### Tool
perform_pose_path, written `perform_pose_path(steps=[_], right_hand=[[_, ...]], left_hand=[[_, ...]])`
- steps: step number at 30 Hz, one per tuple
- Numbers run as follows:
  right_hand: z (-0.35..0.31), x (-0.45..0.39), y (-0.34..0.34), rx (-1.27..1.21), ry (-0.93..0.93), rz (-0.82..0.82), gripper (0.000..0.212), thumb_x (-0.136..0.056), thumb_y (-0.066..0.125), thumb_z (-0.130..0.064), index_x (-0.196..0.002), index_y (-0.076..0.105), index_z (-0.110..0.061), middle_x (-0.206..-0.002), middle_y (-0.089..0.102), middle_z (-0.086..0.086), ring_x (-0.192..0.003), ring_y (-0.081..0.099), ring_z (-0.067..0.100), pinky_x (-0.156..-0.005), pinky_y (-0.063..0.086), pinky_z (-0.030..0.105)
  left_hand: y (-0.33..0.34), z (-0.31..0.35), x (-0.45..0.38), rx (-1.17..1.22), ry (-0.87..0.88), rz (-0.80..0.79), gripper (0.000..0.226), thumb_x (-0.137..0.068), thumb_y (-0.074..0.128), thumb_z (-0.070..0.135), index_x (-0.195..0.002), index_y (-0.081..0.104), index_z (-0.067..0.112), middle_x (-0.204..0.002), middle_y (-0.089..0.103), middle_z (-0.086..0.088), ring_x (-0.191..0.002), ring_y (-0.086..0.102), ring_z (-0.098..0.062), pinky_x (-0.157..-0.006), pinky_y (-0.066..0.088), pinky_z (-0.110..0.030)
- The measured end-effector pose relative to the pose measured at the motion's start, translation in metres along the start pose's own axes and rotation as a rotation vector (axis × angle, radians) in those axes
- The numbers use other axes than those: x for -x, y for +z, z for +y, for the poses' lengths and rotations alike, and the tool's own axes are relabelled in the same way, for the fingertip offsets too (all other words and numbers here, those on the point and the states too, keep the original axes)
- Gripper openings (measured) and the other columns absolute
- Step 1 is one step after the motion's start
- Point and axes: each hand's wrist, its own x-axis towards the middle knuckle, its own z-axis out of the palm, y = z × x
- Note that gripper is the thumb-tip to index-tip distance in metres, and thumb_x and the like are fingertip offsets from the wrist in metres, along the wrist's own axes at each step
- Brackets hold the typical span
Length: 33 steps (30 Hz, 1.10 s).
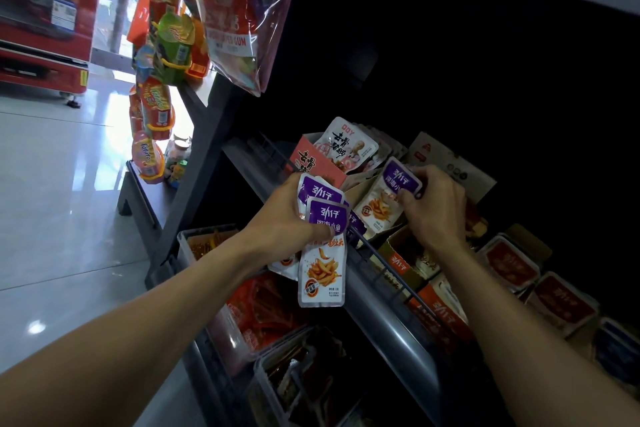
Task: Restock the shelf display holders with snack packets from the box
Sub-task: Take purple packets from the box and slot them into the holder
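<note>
Left hand (284, 215) grips purple packets (323, 253), half-hidden; right hand (434, 208) pinches another packet (388, 198).

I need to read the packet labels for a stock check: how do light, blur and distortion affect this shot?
Head view: daylight glares off the floor at left, while the shelf's back sinks into black; purple-topped packets in the left hand and right hand are lit and readable; lower red packets are dim and soft; wide-angle bending tilts the shelving.
</note>
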Motion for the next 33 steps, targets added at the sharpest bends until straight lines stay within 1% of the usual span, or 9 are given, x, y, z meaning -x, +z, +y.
perform_pose_path(steps=[3, 5, 7, 12, 17, 24, 27, 31, 33], right_hand=[[0.0, 0.001, 0.002, 0.043, -0.055, -0.017, 0.034, -0.088, 0.071, -0.014, -0.119, 0.059, -0.008, -0.116, 0.065, 0.013, -0.104, 0.063, 0.027, -0.084, 0.056, 0.044], [0.0, 0.003, 0.004, 0.066, -0.061, -0.041, 0.038, -0.087, 0.072, -0.015, -0.122, 0.058, -0.009, -0.117, 0.066, 0.014, -0.104, 0.064, 0.029, -0.081, 0.058, 0.046], [0.001, 0.003, 0.005, 0.061, -0.03, -0.036, 0.043, -0.086, 0.073, -0.016, -0.126, 0.056, -0.009, -0.12, 0.066, 0.015, -0.106, 0.065, 0.03, -0.081, 0.058, 0.045], [0.004, -0.003, 0.004, 0.1, 0.011, 0.0, 0.051, -0.083, 0.077, -0.021, -0.128, 0.055, -0.009, -0.125, 0.061, 0.014, -0.113, 0.06, 0.03, -0.086, 0.055, 0.044], [0.007, -0.004, 0.005, 0.12, 0.002, 0.008, 0.054, -0.082, 0.078, -0.026, -0.128, 0.055, -0.009, -0.126, 0.061, 0.013, -0.114, 0.059, 0.029, -0.088, 0.052, 0.042], [0.011, -0.001, 0.004, 0.111, -0.003, 0.018, 0.058, -0.08, 0.079, -0.033, -0.128, 0.056, -0.01, -0.124, 0.063, 0.011, -0.112, 0.06, 0.027, -0.086, 0.05, 0.038], [0.012, -0.001, 0.004, 0.094, -0.005, 0.033, 0.061, -0.08, 0.08, -0.035, -0.128, 0.055, -0.009, -0.124, 0.063, 0.011, -0.111, 0.061, 0.027, -0.086, 0.052, 0.038], [0.013, 0.0, 0.002, 0.057, 0.014, 0.049, 0.065, -0.077, 0.08, -0.042, -0.128, 0.055, -0.01, -0.12, 0.064, 0.012, -0.108, 0.061, 0.026, -0.085, 0.054, 0.039], [0.012, 0.001, -0.003, 0.025, 0.048, 0.088, 0.061, -0.079, 0.078, -0.044, -0.125, 0.056, -0.011, -0.115, 0.062, 0.009, -0.104, 0.059, 0.023, -0.082, 0.051, 0.035]], left_hand=[[0.002, -0.003, 0.001, -0.008, -0.01, -0.001, 0.062, -0.076, 0.08, 0.005, -0.122, 0.044, 0.027, -0.101, 0.069, 0.007, -0.082, 0.071, -0.006, -0.073, 0.06, -0.026], [0.003, -0.002, 0.002, -0.013, -0.014, -0.001, 0.062, -0.076, 0.08, 0.006, -0.122, 0.044, 0.027, -0.102, 0.069, 0.007, -0.084, 0.071, -0.007, -0.074, 0.06, -0.027], [0.004, 0.0, 0.001, -0.017, -0.012, -0.003, 0.062, -0.076, 0.08, 0.006, -0.123, 0.045, 0.026, -0.102, 0.069, 0.007, -0.084, 0.07, -0.006, -0.071, 0.058, -0.022], [0.005, 0.005, -0.003, -0.014, -0.003, -0.008, 0.066, -0.075, 0.081, 0.006, -0.128, 0.044, 0.022, -0.104, 0.068, 0.008, -0.085, 0.07, -0.005, -0.071, 0.058, -0.021], [0.006, 0.004, -0.002, -0.023, 0.0, -0.009, 0.068, -0.075, 0.082, 0.006, -0.129, 0.043, 0.023, -0.104, 0.068, 0.008, -0.086, 0.07, -0.005, -0.07, 0.057, -0.02], [0.007, 0.004, 0.0, -0.015, 0.001, -0.021, 0.067, -0.075, 0.08, 0.003, -0.127, 0.043, 0.022, -0.101, 0.069, 0.007, -0.08, 0.071, -0.001, -0.061, 0.055, -0.014], [0.007, 0.005, -0.001, -0.017, 0.004, -0.022, 0.068, -0.075, 0.081, 0.004, -0.128, 0.043, 0.023, -0.103, 0.069, 0.007, -0.082, 0.071, -0.004, -0.064, 0.056, -0.016], [0.007, 0.006, -0.001, -0.009, 0.016, -0.029, 0.069, -0.075, 0.081, 0.004, -0.129, 0.043, 0.025, -0.108, 0.069, 0.004, -0.088, 0.072, -0.009, -0.07, 0.06, -0.024], [0.007, 0.007, -0.001, 0.011, 0.013, -0.044, 0.069, -0.076, 0.08, 0.003, -0.128, 0.043, 0.027, -0.106, 0.069, 0.005, -0.087, 0.072, -0.008, -0.069, 0.06, -0.025]])
